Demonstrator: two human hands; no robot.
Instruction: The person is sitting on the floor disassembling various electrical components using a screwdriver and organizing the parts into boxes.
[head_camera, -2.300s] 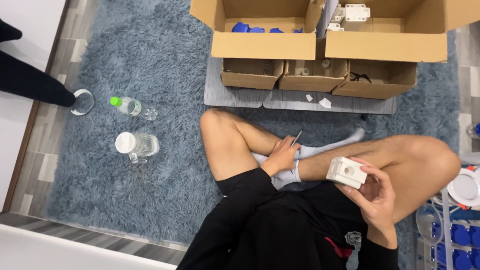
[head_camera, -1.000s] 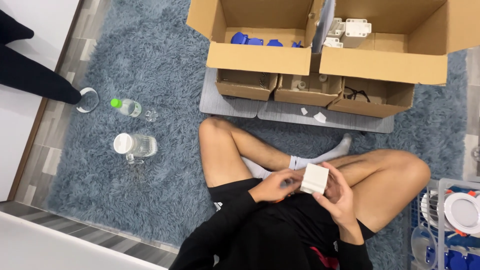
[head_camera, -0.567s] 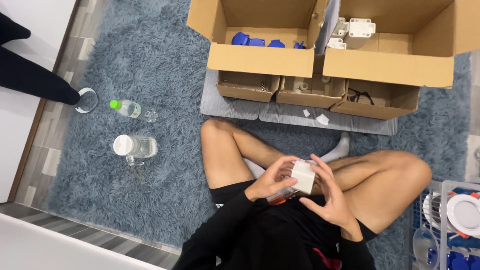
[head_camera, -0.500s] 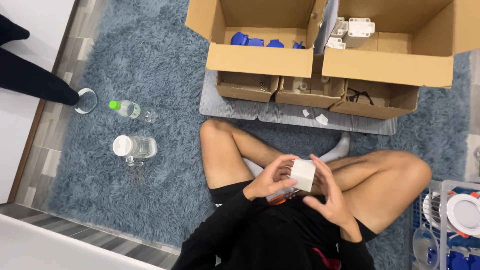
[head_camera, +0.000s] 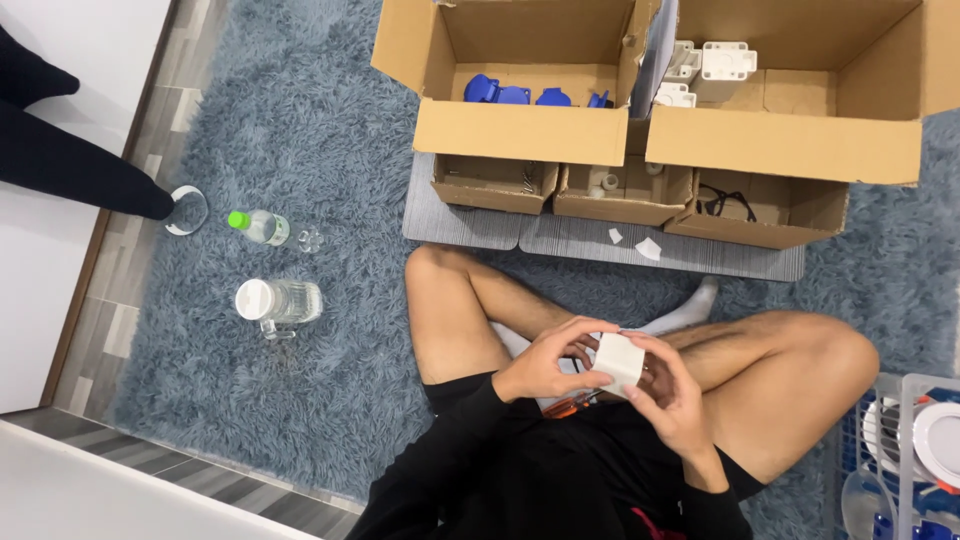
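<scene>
I sit cross-legged on a blue-grey shaggy rug (head_camera: 330, 130). Both hands meet over my lap on a small white plastic box (head_camera: 619, 362). My left hand (head_camera: 548, 361) cups its left side, with the fingers curled over the top edge. My right hand (head_camera: 672, 393) grips it from the right and below. Something orange (head_camera: 566, 406) shows just under my left hand; I cannot tell what it is.
Two large open cardboard boxes stand ahead, one with blue parts (head_camera: 512, 95), the other with white parts (head_camera: 712, 68). Three small open boxes (head_camera: 495, 184) sit on a grey mat. Two plastic bottles (head_camera: 277, 301) lie at the left. A wire basket (head_camera: 905, 450) stands at the right.
My right hand brought the white box from over my right knee to the middle of my lap. My left hand left my ankle and came up to take hold of the box.
</scene>
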